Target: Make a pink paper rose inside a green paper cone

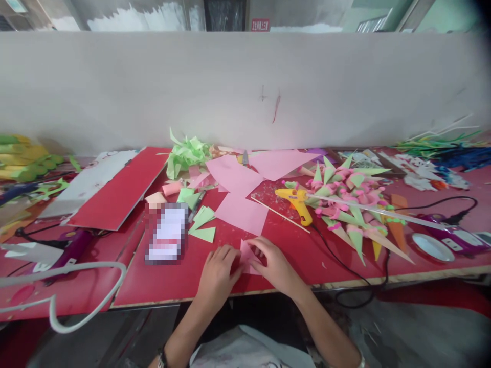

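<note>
Near the front edge of the red table point(132, 283), a small piece of pink paper point(249, 258) is pinched between my two hands. My left hand point(218, 271) has its fingers closed on the paper's left side. From the right, my right hand point(274, 260) grips the same paper with thumb and fingers curled. Parts of the paper are hidden by the fingers. Just beyond my hands lies a larger pink sheet point(243, 212), with more pink sheets point(284, 162) behind it. Cut light-green paper pieces point(203, 232) lie beyond my left hand.
A blurred-out phone point(166, 232) lies to the left, near a red board point(123, 189). Rightward are a yellow glue gun point(297, 202) with a black cord, a thin stick point(280, 212), and a heap of paper cones point(353, 194). Green scraps point(187, 156) sit by the partition point(230, 87).
</note>
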`<action>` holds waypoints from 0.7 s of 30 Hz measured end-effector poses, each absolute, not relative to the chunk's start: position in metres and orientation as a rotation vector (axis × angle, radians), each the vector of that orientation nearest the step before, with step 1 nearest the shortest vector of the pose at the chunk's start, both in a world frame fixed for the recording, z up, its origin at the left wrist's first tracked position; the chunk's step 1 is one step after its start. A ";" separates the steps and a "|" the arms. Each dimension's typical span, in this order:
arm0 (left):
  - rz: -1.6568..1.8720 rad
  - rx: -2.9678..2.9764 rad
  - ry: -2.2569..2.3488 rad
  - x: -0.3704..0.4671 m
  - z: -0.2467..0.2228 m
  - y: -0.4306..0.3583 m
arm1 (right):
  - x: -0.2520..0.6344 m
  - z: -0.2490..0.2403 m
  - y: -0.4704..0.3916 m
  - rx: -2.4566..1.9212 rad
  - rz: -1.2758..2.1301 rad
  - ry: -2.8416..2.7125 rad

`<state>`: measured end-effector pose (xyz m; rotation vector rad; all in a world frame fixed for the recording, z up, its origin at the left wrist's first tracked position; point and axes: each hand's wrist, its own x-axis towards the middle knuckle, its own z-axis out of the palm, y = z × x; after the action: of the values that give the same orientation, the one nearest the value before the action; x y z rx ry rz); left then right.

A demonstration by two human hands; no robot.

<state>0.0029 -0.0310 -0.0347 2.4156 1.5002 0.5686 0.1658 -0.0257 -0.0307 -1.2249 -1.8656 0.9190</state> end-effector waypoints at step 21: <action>0.553 2.560 1.236 -0.008 -0.029 -0.034 | 0.182 -0.022 -0.031 -1.218 0.940 -1.939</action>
<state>-0.0077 -0.0339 -0.0291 2.5599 1.2356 0.5532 0.1822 -0.0313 -0.0218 -1.2182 -1.9385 0.9403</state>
